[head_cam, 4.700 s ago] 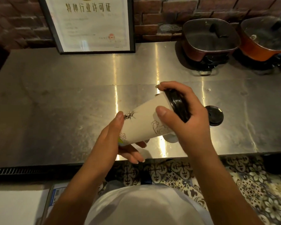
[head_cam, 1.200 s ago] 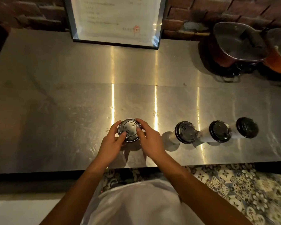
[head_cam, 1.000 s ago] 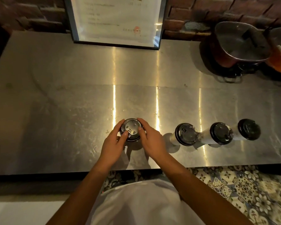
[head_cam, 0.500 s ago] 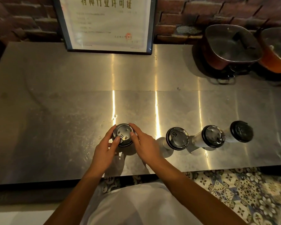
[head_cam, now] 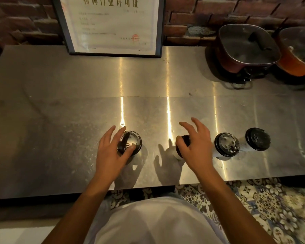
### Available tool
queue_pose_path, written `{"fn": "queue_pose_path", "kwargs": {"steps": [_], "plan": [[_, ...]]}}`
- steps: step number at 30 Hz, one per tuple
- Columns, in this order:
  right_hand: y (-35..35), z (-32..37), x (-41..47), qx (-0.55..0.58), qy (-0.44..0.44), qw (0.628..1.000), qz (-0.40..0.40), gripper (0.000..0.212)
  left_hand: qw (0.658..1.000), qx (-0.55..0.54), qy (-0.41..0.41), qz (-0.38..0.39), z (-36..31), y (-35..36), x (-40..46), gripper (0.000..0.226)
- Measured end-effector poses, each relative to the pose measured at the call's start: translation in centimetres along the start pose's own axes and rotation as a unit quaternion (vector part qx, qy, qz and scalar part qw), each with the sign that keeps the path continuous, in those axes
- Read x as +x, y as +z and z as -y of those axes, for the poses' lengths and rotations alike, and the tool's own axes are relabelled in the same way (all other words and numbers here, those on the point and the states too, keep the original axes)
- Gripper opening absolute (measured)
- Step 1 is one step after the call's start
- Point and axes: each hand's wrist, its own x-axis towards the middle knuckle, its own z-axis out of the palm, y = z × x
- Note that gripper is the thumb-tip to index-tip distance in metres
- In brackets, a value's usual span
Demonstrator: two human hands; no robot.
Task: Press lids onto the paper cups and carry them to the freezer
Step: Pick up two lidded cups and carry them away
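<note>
Now four lidded paper cups stand in a row near the front edge of the steel counter (head_cam: 60,106). Over the leftmost cup (head_cam: 130,142) the left hand (head_cam: 111,152) spreads, thumb on its lid; the right hand (head_cam: 195,147) reaches open-fingered over the second cup (head_cam: 182,145), gripping nothing.

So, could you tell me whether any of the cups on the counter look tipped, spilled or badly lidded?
Nothing stands out. All four paper cups stand upright in a row near the front edge of the steel counter, each with a black lid: one under the left hand, one under the right hand, two further right. No spill shows.
</note>
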Motion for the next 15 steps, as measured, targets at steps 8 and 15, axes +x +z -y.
{"fn": "queue_pose_path", "kwargs": {"steps": [8, 15], "plan": [[2.8, -2.5, -1.0, -0.126, 0.062, 0.985, 0.103, 0.068, 0.990, 0.104, 0.038, 0.089, -0.5, 2.4, 1.9, 0.076], [3.2, -3.0, -1.1, -0.128, 0.042, 0.987, 0.086, 0.062, 0.989, 0.134, 0.012, 0.054, -0.8, 2.8, 2.5, 0.076]]}}
